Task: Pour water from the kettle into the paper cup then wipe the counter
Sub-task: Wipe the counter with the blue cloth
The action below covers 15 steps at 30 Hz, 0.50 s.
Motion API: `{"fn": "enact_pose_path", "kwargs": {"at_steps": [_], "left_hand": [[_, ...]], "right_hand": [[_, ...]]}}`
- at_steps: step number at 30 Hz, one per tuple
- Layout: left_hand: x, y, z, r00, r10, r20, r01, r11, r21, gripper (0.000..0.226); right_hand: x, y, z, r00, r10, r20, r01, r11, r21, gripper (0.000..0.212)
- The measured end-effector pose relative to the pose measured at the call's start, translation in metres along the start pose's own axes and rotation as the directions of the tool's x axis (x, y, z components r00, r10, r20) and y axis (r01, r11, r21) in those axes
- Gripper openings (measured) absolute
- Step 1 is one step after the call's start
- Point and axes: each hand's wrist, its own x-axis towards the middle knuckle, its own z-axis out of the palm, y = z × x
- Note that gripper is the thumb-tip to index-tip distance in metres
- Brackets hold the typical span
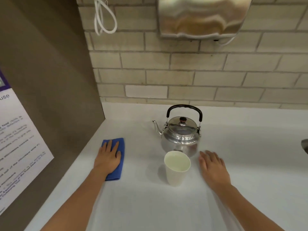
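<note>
A shiny metal kettle (180, 135) with a black handle stands upright on the white counter (250, 155), spout pointing left. Just in front of it stands a white paper cup (176, 170) holding water. A folded blue cloth (120, 164) lies flat on the counter at the left. My left hand (108, 157) rests palm down on the cloth, fingers spread. My right hand (213, 165) lies flat on the counter right of the cup, holding nothing and touching neither cup nor kettle.
A brown side panel (58, 97) with a printed notice (18, 144) walls off the left. A brick wall runs behind, with a metal wall-mounted unit (203, 17) and a white looped cord (103, 19) above. A dark object (305, 145) shows at the right edge.
</note>
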Motion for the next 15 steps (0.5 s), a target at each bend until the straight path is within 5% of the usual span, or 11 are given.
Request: {"fn": "enact_pose_path", "kwargs": {"at_steps": [9,15], "left_hand": [[0.000,0.092,0.020,0.973,0.228,0.035,-0.227,0.974,-0.019,0.053],[-0.044,0.098,0.024,0.970,0.244,-0.020,-0.245,0.969,-0.030,0.052]], "right_hand": [[0.006,-0.006,0.003,1.000,0.003,-0.020,-0.004,0.999,-0.038,0.039],[-0.002,-0.008,-0.006,0.999,0.005,0.048,-0.005,1.000,-0.017,0.041]]}}
